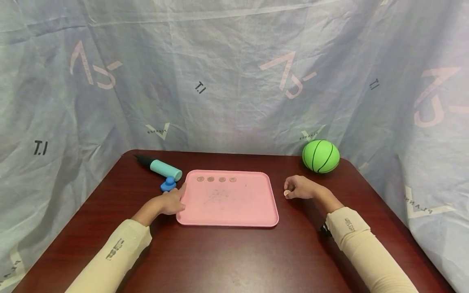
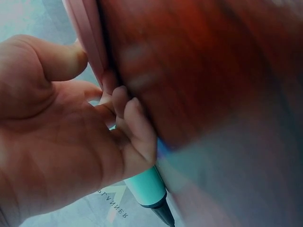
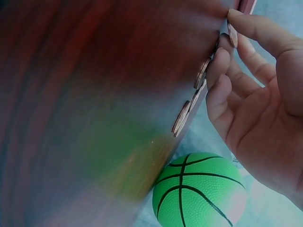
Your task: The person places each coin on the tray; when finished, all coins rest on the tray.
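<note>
A pink tray (image 1: 234,211) lies on the table with several coins (image 1: 211,179) in a row along its far edge, toward the left. At its left rim my left hand (image 1: 171,202) touches the tray with thumb and forefinger spread apart; in the left wrist view, the other fingers bend loosely near the tabletop. Right of the tray, my right hand (image 1: 301,187) pinches a coin (image 3: 232,35) between thumb and fingertip, its edge close to the table. More coins (image 3: 181,118) lie on the table beside that hand in the right wrist view, hidden behind it in the head view.
A green ball (image 1: 321,156) sits at the far right corner of the dark red table (image 1: 234,260). Left of the tray are a turquoise cylinder with a black tapered end (image 1: 165,169) and a small blue object (image 1: 168,184). Printed grey cloth (image 1: 234,81) hangs behind the table.
</note>
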Action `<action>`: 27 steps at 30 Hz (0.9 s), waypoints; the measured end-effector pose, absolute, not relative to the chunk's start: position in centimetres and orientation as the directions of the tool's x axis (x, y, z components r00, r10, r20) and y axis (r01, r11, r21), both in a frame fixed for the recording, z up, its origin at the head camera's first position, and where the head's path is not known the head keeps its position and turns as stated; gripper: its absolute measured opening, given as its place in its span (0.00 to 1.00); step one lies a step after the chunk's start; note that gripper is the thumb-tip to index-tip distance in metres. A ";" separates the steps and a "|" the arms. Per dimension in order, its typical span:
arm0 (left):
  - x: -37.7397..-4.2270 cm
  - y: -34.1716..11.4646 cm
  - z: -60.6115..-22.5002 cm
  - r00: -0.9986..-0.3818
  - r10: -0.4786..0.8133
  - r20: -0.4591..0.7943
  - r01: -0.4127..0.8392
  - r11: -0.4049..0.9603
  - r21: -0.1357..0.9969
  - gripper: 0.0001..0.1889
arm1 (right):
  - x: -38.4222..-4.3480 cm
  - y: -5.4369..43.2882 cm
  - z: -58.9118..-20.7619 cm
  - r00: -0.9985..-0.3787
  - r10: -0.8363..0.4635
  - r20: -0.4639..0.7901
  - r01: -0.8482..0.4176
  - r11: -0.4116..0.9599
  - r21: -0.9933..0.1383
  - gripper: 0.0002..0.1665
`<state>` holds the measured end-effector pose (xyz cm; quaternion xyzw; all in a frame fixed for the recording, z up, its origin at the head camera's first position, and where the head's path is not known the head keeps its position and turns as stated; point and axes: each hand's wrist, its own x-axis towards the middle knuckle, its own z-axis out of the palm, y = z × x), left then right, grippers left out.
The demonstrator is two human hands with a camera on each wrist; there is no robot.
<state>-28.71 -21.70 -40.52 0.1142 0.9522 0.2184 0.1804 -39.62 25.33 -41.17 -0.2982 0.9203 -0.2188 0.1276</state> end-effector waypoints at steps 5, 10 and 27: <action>-28.8 -21.7 -40.7 -0.908 0.292 -0.300 0.131 0.879 0.459 0.44 | -39.4 25.6 -41.1 -0.786 -0.608 -0.110 -0.487 0.719 -0.495 0.12; -28.8 -21.7 -40.8 -0.909 0.293 -0.297 0.136 0.881 0.454 0.43 | -39.4 25.7 -40.9 -0.781 -0.614 -0.120 -0.479 0.710 -0.516 0.11; -28.9 -21.6 -40.6 -0.904 0.325 -0.278 0.186 0.884 0.429 0.43 | -40.0 22.7 -40.4 -0.827 -0.559 -0.066 -0.479 0.760 -0.439 0.08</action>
